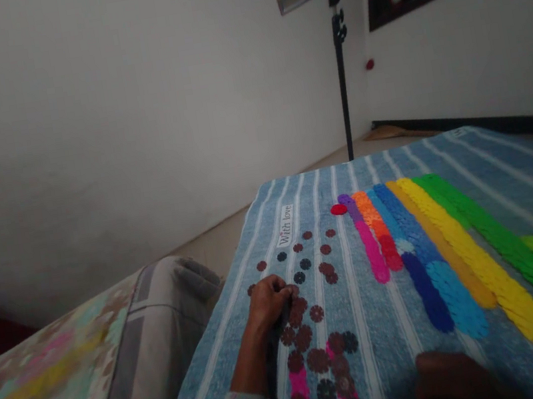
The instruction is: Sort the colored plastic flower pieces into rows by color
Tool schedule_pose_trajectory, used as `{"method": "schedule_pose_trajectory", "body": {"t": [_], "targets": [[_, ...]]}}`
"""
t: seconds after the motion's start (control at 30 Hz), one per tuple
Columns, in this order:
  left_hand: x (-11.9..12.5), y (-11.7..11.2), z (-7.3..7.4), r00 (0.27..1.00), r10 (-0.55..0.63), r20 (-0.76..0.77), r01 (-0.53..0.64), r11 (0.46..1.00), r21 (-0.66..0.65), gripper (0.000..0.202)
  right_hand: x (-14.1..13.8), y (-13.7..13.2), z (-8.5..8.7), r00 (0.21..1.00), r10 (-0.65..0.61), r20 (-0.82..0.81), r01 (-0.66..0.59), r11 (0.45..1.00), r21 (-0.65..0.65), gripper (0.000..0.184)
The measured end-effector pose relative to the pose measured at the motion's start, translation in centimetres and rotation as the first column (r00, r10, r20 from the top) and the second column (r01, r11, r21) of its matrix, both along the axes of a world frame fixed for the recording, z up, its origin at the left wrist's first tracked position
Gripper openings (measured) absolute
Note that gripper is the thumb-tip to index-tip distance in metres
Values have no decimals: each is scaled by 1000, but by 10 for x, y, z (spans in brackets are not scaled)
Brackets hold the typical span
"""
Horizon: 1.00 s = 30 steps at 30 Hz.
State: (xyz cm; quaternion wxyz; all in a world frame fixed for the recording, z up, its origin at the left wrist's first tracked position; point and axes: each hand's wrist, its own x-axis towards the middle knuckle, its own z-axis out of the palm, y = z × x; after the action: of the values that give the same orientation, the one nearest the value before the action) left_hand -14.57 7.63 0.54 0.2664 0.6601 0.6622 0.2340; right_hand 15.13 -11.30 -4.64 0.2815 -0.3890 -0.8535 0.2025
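My left hand is over the left part of a blue striped cloth, its thumb and fingers pinched on a brown notched plastic disc. Loose brown discs and dark grey discs lie scattered and partly overlapping around it. Beneath some of them, bright pink pieces show. At the bottom edge my right hand is dark and blurred, with its fingers curled in; whatever it may hold is hidden.
Overlapping rows of discs lie to the right: pink, dark blue, yellow and green among them. A red disc sits by the purple row. Behind the striped cloth stands a lamp pole. Draped fabric is at left.
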Motion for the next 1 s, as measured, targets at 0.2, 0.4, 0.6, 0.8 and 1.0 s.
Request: {"method": "schedule_pose_trajectory", "body": {"t": [0.2, 0.4, 0.6, 0.8, 1.0], "targets": [[0, 2, -4, 990, -66, 127, 59, 997, 58, 13, -1, -1, 5, 998, -48, -28, 45, 992, -115, 46], [4, 0, -1, 985, -114, 128, 101, 990, 102, 12, -1, 4, -3, 1000, -21, -10, 20, 994, -107, 41], [9, -3, 3, 980, -144, 138, 131, 987, 95, 11, -3, 7, -6, 999, 23, -44, -27, 994, -102, 37], [15, -7, 13, 985, -155, 83, 145, 983, 112, 12, -5, 6, -10, 997, -7, -78, -4, 989, -148, 31], [48, -11, 26, 951, -301, 73, 287, 945, 154, 12, -7, 7, -9, 998, -3, -55, -5, 990, -140, 40]]}}
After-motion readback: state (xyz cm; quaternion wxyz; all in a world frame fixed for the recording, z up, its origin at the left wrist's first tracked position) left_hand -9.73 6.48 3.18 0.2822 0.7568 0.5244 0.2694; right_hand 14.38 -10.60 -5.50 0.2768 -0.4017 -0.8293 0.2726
